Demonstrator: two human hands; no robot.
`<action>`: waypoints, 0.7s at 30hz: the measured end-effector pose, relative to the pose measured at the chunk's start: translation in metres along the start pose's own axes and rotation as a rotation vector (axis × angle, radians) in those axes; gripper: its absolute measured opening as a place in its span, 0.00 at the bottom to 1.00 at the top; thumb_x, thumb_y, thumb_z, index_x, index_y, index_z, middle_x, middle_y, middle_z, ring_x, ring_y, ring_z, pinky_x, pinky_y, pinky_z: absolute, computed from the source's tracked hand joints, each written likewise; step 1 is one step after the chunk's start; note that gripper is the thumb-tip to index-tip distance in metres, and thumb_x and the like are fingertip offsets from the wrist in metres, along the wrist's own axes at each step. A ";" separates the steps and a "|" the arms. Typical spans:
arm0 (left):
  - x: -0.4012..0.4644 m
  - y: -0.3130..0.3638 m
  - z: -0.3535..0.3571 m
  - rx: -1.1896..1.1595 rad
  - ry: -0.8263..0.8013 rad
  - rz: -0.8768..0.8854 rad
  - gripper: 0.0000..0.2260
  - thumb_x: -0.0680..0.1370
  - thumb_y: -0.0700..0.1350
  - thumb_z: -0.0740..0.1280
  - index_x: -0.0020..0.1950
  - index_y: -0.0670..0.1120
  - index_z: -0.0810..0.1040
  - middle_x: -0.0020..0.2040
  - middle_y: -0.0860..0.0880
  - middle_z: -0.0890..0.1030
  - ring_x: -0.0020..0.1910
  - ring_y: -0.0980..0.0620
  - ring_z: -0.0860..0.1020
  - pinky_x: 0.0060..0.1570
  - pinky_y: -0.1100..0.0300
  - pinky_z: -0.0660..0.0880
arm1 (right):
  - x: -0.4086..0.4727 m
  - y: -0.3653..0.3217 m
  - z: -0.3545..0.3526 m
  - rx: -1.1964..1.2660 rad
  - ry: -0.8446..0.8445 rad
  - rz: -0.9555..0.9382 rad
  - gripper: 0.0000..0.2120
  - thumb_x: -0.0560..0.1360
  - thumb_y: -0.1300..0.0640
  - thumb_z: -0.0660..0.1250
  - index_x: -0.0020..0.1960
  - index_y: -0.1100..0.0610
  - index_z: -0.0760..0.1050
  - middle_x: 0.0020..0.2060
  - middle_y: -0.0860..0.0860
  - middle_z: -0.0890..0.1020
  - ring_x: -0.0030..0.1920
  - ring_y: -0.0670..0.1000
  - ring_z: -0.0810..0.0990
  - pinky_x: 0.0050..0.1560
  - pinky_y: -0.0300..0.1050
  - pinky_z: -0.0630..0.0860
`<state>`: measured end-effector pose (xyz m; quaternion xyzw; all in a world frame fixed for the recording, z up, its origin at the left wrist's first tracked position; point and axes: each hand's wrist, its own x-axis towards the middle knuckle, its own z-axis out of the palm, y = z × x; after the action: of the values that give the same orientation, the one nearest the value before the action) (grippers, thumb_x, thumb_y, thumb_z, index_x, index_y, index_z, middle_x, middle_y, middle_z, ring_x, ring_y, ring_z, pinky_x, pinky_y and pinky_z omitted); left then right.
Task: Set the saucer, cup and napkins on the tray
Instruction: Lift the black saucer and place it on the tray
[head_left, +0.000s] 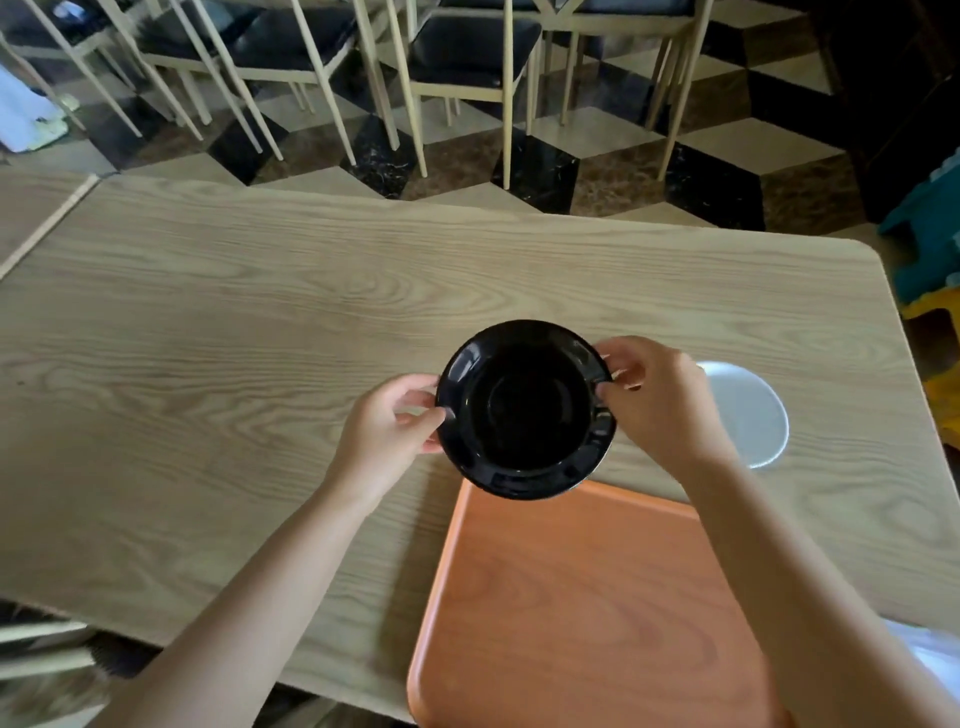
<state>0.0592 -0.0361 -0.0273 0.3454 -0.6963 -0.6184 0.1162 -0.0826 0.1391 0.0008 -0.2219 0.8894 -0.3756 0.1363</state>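
Note:
Both my hands hold a glossy black saucer by its rim, lifted over the far edge of the orange tray. My left hand pinches the left rim and my right hand pinches the right rim. The tray lies on the wooden table near its front edge, with nothing on its surface. A white round object, partly hidden behind my right hand, rests on the table to the right. I see no cup or napkins for certain.
Several pale-framed chairs with dark seats stand beyond the table on a chequered floor. Teal and yellow plastic items sit past the table's right end. Something white shows at the lower right by my arm.

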 end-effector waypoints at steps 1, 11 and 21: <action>-0.007 -0.002 -0.001 -0.002 0.003 -0.003 0.14 0.74 0.31 0.65 0.49 0.50 0.79 0.41 0.47 0.79 0.33 0.59 0.80 0.32 0.65 0.78 | -0.012 0.003 0.000 0.027 -0.003 0.022 0.15 0.68 0.66 0.65 0.50 0.53 0.80 0.39 0.46 0.81 0.39 0.49 0.78 0.43 0.41 0.72; -0.052 -0.032 0.007 0.332 -0.165 -0.022 0.30 0.73 0.29 0.62 0.43 0.69 0.79 0.37 0.62 0.84 0.35 0.62 0.80 0.38 0.60 0.80 | -0.104 0.054 0.021 0.163 -0.084 0.260 0.20 0.65 0.68 0.64 0.45 0.43 0.79 0.39 0.42 0.84 0.40 0.44 0.81 0.42 0.39 0.73; -0.054 -0.040 0.016 0.559 -0.061 0.017 0.15 0.73 0.35 0.67 0.58 0.47 0.80 0.47 0.48 0.83 0.39 0.53 0.80 0.48 0.58 0.78 | -0.119 0.069 0.037 0.233 -0.056 0.312 0.21 0.66 0.69 0.63 0.46 0.44 0.79 0.38 0.43 0.84 0.40 0.47 0.82 0.46 0.46 0.77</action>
<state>0.1031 0.0101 -0.0535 0.3393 -0.8460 -0.4112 0.0006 0.0151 0.2180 -0.0656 -0.0744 0.8595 -0.4439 0.2421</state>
